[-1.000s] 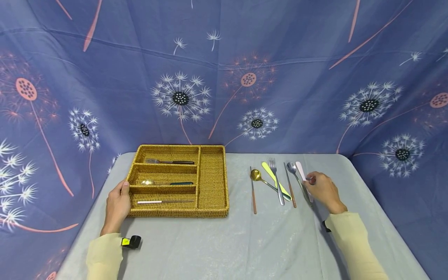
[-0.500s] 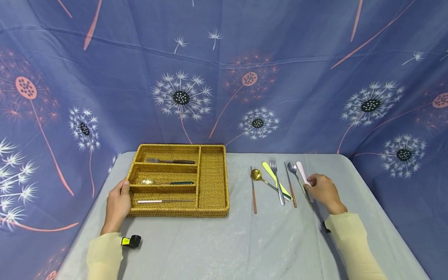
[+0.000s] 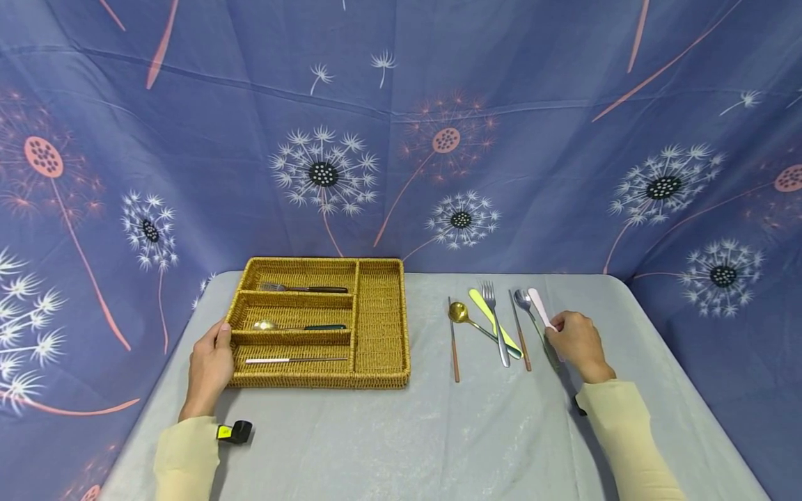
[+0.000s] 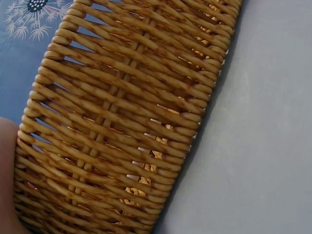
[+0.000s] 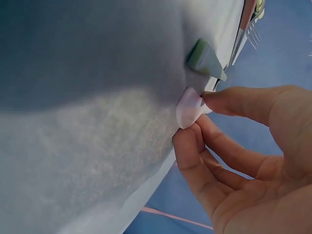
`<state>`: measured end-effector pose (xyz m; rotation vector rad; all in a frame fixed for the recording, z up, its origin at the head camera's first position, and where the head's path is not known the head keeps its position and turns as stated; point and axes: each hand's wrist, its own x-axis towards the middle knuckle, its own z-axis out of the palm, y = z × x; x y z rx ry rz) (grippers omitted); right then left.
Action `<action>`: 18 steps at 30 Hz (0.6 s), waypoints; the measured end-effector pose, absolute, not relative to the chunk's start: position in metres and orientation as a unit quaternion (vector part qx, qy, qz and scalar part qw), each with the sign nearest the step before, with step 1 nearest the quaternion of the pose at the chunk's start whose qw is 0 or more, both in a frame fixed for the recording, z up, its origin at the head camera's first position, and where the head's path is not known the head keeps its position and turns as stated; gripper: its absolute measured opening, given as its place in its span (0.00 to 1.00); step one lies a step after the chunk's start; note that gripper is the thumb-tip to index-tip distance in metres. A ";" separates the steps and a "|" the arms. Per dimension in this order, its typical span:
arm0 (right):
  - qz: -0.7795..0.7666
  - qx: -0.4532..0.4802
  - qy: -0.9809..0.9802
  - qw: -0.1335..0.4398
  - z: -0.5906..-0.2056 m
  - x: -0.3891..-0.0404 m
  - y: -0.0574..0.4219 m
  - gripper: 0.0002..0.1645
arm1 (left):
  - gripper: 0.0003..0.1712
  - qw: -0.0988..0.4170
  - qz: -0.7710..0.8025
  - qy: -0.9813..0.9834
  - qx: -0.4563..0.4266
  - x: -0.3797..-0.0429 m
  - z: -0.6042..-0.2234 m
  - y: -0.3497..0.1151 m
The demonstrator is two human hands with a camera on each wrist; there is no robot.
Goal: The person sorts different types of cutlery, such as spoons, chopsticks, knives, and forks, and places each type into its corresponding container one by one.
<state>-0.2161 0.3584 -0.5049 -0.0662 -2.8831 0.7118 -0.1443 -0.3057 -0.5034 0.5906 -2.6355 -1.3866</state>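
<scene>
My left hand (image 3: pixel 211 363) grips the left wall of a wicker cutlery tray (image 3: pixel 382 380), its thumb at the rim; most of its fingers are hidden. The tray's woven side (image 4: pixel 122 107) fills much of the left wrist view. On the right, my right hand (image 3: pixel 578 345) pinches a pale pink knife (image 3: pixel 540 306) between thumb and fingertips near its lower end. That rounded pink end (image 5: pixel 189 108) shows between the fingers in the right wrist view. Just left of the knife lies a spoon with a green handle (image 5: pixel 204 59), its silver bowl (image 3: pixel 522 299) pointing away.
The tray's left compartments hold a fork (image 3: pixel 303 289), a spoon (image 3: pixel 301 327) and a white-ended chopstick-like stick (image 3: pixel 294 360). Between tray and right hand lie two brown-ended sticks (image 3: pixel 454 348), a gold spoon (image 3: pixel 459 313), a yellow-green knife (image 3: pixel 481 303) and a silver fork (image 3: pixel 491 299). Patterned cloth (image 3: pixel 388 174) rises behind.
My right thumb and fingers have come together on the pink knife's lower end, and the knife has shifted very slightly. The left hand and the tray stay in place.
</scene>
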 end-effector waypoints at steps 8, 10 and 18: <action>0.244 -0.034 -0.968 0.054 -0.502 -0.217 0.351 0.09 | 0.39 0.052 -0.455 -0.867 0.195 -0.143 -0.503 -0.306; 0.245 -0.035 -0.968 0.047 -0.502 -0.218 0.351 0.09 | 0.39 0.053 -0.455 -0.867 0.195 -0.143 -0.503 -0.306; 0.238 -0.032 -0.970 0.039 -0.502 -0.222 0.356 0.11 | 0.38 0.070 -0.455 -0.867 0.189 -0.144 -0.504 -0.306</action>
